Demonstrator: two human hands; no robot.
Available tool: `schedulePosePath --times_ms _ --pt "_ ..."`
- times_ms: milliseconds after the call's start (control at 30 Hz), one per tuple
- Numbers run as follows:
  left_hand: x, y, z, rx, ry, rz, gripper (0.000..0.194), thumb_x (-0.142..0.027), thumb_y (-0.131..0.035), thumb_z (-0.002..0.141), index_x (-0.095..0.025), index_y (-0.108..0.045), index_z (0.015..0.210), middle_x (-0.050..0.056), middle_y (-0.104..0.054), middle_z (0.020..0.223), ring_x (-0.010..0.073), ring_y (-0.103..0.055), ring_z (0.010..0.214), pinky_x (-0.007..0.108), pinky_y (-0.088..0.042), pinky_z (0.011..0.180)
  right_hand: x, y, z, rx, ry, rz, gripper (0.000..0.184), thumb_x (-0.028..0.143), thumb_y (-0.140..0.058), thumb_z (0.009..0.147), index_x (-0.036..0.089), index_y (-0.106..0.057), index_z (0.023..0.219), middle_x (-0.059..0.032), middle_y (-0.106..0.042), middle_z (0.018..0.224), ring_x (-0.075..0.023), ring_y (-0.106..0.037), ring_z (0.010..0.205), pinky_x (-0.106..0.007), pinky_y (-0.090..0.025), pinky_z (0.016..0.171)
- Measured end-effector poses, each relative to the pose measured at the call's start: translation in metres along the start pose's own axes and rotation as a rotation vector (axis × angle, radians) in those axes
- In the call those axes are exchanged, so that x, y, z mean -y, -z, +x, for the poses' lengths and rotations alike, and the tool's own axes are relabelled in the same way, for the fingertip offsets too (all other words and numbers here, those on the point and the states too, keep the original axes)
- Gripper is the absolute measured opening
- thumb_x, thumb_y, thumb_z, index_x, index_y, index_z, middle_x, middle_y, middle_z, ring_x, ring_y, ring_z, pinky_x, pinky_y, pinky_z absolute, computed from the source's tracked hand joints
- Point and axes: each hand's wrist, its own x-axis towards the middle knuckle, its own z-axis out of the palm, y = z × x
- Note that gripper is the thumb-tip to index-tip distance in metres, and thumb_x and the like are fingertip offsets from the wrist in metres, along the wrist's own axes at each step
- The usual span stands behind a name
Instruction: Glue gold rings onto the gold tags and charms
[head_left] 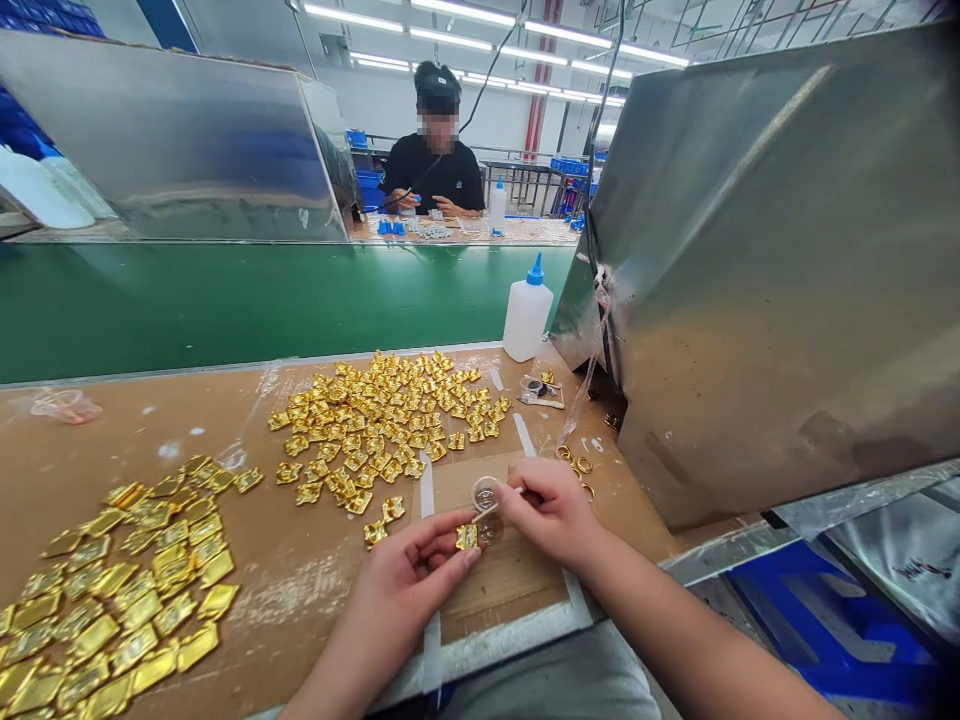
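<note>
1. While a small gold piece is pinched between thumb and fingers of the left hand, a thin pale stick is gripped in the fingertips of the right hand. Neither hand is free.
2. Location: the gold piece is held above the brown board, just beside a clear round dish. The stick's lower end is brought close to the piece; whether the two touch cannot be told.
3. Risk, as judged: the gold piece could be dropped or twisted if pressed by the stick near an edge, since only a small part of it appears to be pinched.
4. Risk, as judged: the clear dish could be nudged by the knuckles or the stick, being set so near both hands. Loose pieces could be mixed if the gold heap were swept by the left wrist towards the flat gold plates.
5. Direction: one face of the gold piece is turned up towards the camera. Its outline is nearly square, so no long axis can be made out with certainty.
6. Stick: its long axis is slanted, from the right fingertips down and leftward to the piece.
</note>
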Motion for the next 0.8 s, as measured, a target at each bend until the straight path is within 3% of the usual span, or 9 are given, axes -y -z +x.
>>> schedulePosePath --times_ms 267,500,800 --pt "0.0038 0.0013 -0.0006 0.021 -0.007 0.009 0.045 -0.042 -0.08 0.078 -0.022 -0.08 0.117 0.006 -0.077 0.082 0.0219 -0.065 0.077 0.032 -0.051 0.071 -0.0009 -0.0047 -0.0035 0.083 0.045 -0.001 0.033 0.027 -0.058 0.095 0.02 -0.051 0.063 0.0059 -0.042 0.057 -0.0096 -0.038 0.052 -0.026 -0.026 0.054" --pt "0.0052 0.0005 0.0008 0.009 -0.011 0.011 0.043 -0.04 -0.08 0.077 -0.021 -0.081 0.115 0.006 -0.077 0.083 0.0224 -0.067 0.076 0.033 -0.053 0.07 0.001 -0.0038 -0.0024 0.053 0.075 -0.003 0.032 0.024 -0.059 0.093 0.02 -0.049 0.062 0.0062 -0.041 0.056 -0.0091 -0.037 0.051 -0.025 -0.024 0.054" --pt "0.0045 0.0 -0.0005 0.007 -0.019 -0.004 0.043 -0.038 -0.08 0.077 -0.022 -0.08 0.117 0.006 -0.079 0.089 0.022 -0.068 0.078 0.032 -0.054 0.071 0.0022 -0.0039 -0.0033 0.104 0.113 0.054 0.033 0.021 -0.06 0.093 0.02 -0.048 0.062 0.0064 -0.041 0.057 -0.0091 -0.038 0.052 -0.025 -0.024 0.055"
